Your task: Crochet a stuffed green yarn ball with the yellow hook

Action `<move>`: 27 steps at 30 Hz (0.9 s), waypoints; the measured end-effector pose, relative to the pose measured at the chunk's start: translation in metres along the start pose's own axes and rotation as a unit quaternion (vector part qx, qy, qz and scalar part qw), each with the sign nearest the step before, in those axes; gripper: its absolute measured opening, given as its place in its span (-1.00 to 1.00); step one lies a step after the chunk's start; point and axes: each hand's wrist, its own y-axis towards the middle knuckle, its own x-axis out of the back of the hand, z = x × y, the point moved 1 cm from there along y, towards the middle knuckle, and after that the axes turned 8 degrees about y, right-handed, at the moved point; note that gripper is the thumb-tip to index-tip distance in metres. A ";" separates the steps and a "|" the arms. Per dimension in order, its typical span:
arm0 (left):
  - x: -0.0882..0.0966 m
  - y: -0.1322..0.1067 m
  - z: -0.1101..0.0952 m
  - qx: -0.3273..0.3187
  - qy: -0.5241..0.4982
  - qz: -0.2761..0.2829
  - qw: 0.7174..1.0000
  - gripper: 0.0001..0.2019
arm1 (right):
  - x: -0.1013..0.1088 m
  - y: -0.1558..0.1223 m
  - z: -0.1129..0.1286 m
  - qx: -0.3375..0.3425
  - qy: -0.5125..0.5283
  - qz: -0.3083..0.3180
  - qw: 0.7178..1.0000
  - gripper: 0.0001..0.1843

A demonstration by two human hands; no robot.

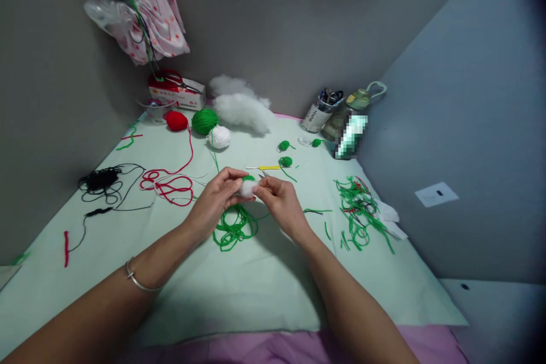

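Note:
Between my hands is a small green yarn piece with a tuft of white stuffing point(248, 187) bulging out of it. My left hand point(222, 192) grips it from the left, fingers curled round. On the other side my right hand point(278, 196) pinches the edge of the white tuft. A small grey metal tip shows just behind the right fingers; I cannot tell what it belongs to. Loops of green yarn point(235, 228) lie on the table under the hands. Just beyond is a crochet hook point(268, 168) with a yellow handle.
White fluffy stuffing point(243, 105) is at the back, beside green point(205, 121), white point(219, 137) and red yarn balls point(176, 120). Red-handled scissors point(170, 78) rest on a box. Black yarn point(102, 182) lies left, green yarn scraps point(358, 210) right. A pen cup point(318, 116) stands back right.

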 end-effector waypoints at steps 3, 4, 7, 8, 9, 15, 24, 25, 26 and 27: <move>0.000 0.001 0.001 0.000 -0.009 0.004 1.000 -0.62 | -0.001 0.002 -0.001 -0.007 0.029 0.012 0.999 -0.68; 0.000 0.001 0.002 -0.001 -0.011 0.000 1.000 -0.60 | -0.002 0.002 -0.001 -0.012 0.037 0.016 0.999 -0.66; -0.002 0.003 0.006 -0.009 -0.014 -0.020 1.000 -0.57 | -0.007 0.001 -0.002 -0.017 0.034 0.012 0.999 -0.62; -0.003 0.003 0.008 -0.011 -0.015 -0.028 0.999 -0.57 | -0.010 -0.001 -0.003 -0.014 0.025 0.005 1.000 -0.63; -0.003 0.004 0.010 -0.013 -0.014 -0.036 0.999 -0.58 | -0.013 -0.003 -0.004 -0.007 0.012 -0.003 1.000 -0.64; -0.002 0.007 0.016 -0.026 -0.007 -0.090 0.996 -0.69 | -0.035 -0.019 -0.006 0.079 -0.144 -0.019 0.986 -0.76; 0.011 0.010 -0.002 -0.059 -0.014 -0.122 0.991 -0.68 | -0.009 0.001 0.005 0.108 -0.185 0.074 0.974 -0.65; 0.014 0.011 -0.004 -0.064 -0.017 -0.127 0.990 -0.66 | 0.000 0.009 0.006 0.110 -0.253 0.057 0.960 -0.63; 0.016 0.012 -0.006 -0.070 -0.019 -0.130 0.989 -0.64 | 0.010 0.018 0.006 0.102 -0.339 0.028 0.935 -0.62; 0.019 0.012 -0.006 -0.076 -0.019 -0.132 0.988 -0.63 | 0.018 0.026 0.005 0.093 -0.375 0.015 0.922 -0.62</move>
